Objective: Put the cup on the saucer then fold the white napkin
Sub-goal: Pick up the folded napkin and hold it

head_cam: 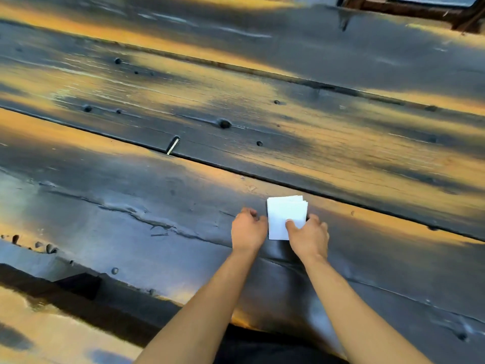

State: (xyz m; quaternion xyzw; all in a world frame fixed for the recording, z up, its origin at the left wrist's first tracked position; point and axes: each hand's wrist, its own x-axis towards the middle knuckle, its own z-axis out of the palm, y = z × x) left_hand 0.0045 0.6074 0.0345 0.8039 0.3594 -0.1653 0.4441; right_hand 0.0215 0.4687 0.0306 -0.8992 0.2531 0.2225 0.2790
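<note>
Down in the lower middle of the frame, the left hand (248, 231) is resting on the dark wooden tabletop (131, 195), fingers curled loosely and gripping nothing, just beside the white napkin (284, 215). Rightward, the folded napkin is lying flat, and the right hand (309, 236) is pinching its lower right edge, thumb pressing on top.

A worktop (183, 106) of wide, dark, weathered planks fills the view, knotted, cracked and streaked with warm orange light. Long gaps run between the planks. At the far right corner stands dark brown wooden furniture (409, 9), blurred.
</note>
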